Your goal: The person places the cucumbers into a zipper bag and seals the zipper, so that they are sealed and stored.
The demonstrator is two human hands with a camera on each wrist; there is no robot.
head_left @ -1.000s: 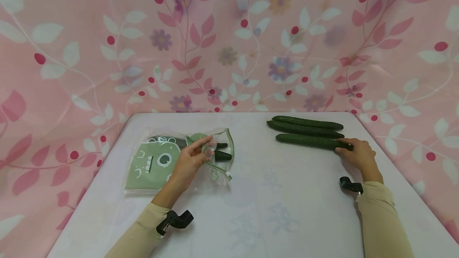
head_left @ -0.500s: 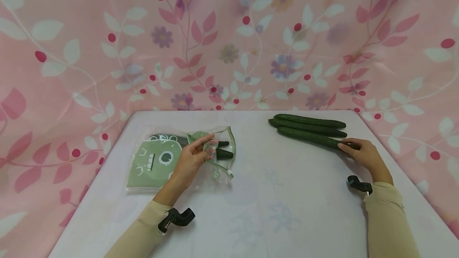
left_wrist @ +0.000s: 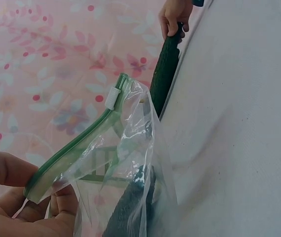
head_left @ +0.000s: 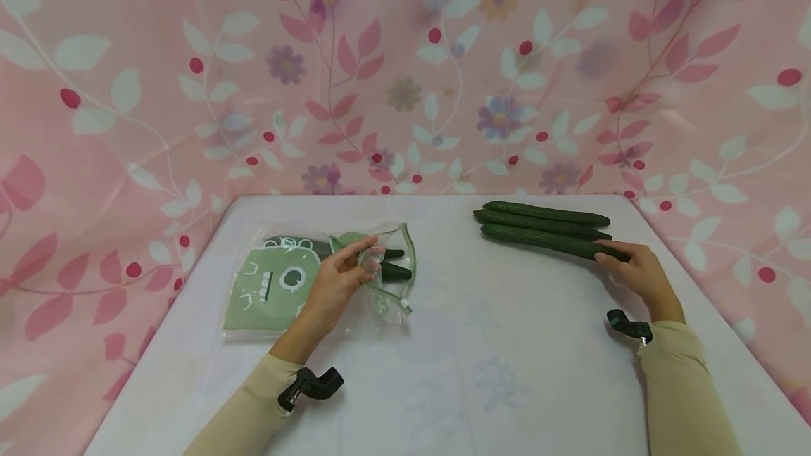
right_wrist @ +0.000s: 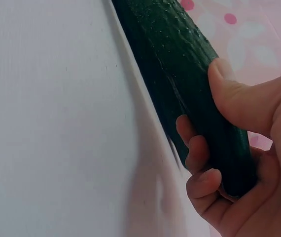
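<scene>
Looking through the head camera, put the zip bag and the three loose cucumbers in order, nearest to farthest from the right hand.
1. Front cucumber: gripped at its right end by the right hand.
2. Middle cucumber: just behind it.
3. Back cucumber: rearmost.
4. Zip bag: far left, pinched by the left hand.

The left hand (head_left: 329,294) pinches, and well apart the right hand (head_left: 645,277) grips with curled fingers (right_wrist: 203,183).
</scene>
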